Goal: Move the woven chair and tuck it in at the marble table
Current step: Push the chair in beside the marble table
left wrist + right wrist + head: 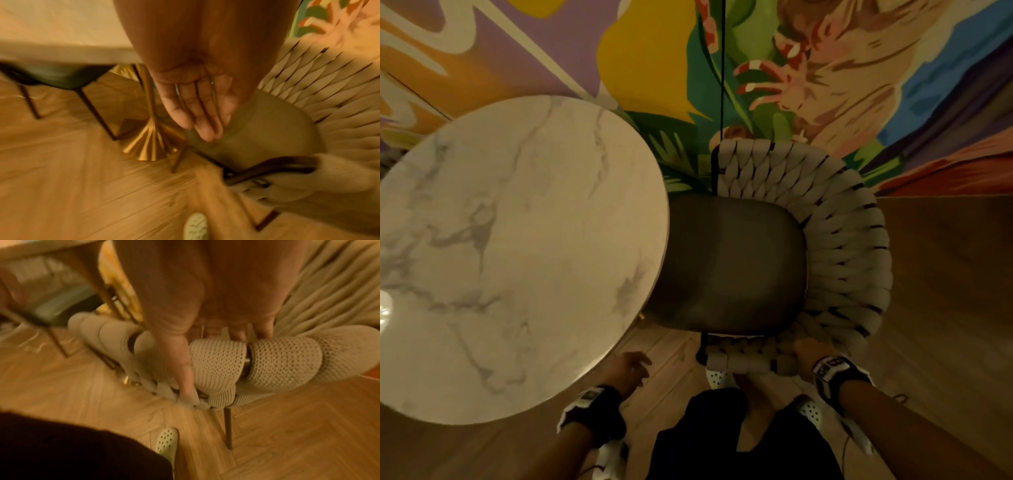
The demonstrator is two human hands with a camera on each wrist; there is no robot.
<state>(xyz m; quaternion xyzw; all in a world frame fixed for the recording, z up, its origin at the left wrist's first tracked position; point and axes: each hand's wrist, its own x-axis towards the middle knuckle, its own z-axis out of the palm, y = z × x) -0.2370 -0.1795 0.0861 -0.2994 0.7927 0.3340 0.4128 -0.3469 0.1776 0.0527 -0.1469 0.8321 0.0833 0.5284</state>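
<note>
Gripping the padded rim of the woven chair (808,246), our right hand (810,353) curls fingers over the top and thumb down the outer face. Our left hand (628,368) hangs free beside the counter (517,246), fingers straight, holding nothing. We judge the tuck-in nearly complete: the seat front already sits under the counter edge. The next move calls for a short push toward the counter. The gold pedestal (150,129) under the counter limits travel; the mural wall (825,85) lies close beyond the chair, while bare floor (945,274) lies on the chair's far side from the counter.
</note>
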